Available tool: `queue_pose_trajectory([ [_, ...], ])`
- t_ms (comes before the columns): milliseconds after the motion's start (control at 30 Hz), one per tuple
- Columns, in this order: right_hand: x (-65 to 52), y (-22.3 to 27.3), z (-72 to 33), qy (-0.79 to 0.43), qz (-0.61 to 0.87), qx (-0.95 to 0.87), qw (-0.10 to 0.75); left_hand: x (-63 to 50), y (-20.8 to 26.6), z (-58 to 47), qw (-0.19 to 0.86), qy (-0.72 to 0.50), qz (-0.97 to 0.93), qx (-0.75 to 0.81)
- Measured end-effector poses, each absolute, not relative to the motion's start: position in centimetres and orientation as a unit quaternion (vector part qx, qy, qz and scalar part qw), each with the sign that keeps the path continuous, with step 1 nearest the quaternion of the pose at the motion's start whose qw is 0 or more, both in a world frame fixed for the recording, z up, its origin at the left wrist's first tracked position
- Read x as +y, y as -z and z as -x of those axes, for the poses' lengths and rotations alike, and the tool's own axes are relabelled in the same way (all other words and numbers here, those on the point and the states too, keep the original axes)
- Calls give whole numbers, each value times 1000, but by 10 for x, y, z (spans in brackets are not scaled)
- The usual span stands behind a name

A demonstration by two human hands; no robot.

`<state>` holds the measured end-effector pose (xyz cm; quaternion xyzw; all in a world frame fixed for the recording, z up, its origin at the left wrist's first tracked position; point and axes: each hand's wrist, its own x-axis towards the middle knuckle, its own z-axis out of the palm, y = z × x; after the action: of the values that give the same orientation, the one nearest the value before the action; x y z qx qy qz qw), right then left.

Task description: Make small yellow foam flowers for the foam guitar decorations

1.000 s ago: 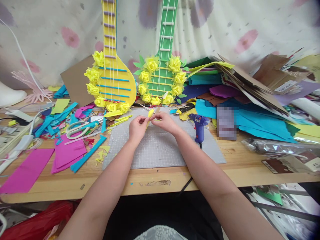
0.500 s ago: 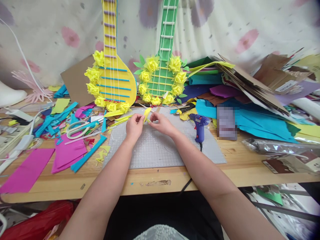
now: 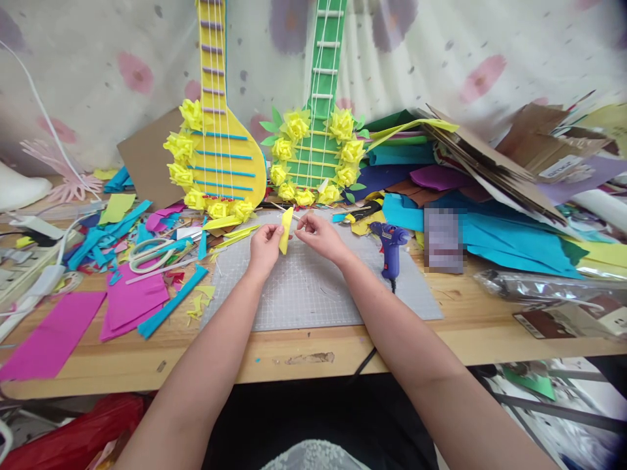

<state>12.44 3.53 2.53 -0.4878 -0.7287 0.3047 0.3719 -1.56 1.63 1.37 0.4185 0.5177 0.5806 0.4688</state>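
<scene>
My left hand (image 3: 264,247) pinches a small yellow foam strip (image 3: 285,230) that hangs upright over the grey cutting mat (image 3: 313,294). My right hand (image 3: 321,236) is just to its right, fingertips pinched together at about the strip's top; whether they touch it or hold a thin stick I cannot tell. Behind the hands lean a yellow craft guitar (image 3: 218,153) and a green craft guitar (image 3: 316,150), both edged with yellow foam flowers.
A purple glue gun (image 3: 389,245) stands at the mat's right edge. Scissors (image 3: 149,251) and blue, pink and yellow foam scraps (image 3: 132,300) litter the left. Stacked foam sheets and cardboard (image 3: 480,189) fill the right. The wooden table's front edge (image 3: 313,365) runs below.
The yellow strip has turned from tilted between both hands to hanging upright from my left hand. My right hand has drawn slightly away to the right.
</scene>
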Motion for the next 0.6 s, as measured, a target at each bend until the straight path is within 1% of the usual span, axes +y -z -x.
queue_pose_trajectory([
  [133,36,-25,-125,-296,500,-725,370,15,-18,14,510,-575,-383,513],
  [300,40,-21,-127,-342,491,-704,382,15,-18,13,532,-572,-378,496],
  [467,43,-16,-125,-388,495,-660,412,16,-16,12,530,-565,-395,493],
  [600,41,-18,-124,-424,526,-622,396,16,-14,12,524,-567,-403,491],
])
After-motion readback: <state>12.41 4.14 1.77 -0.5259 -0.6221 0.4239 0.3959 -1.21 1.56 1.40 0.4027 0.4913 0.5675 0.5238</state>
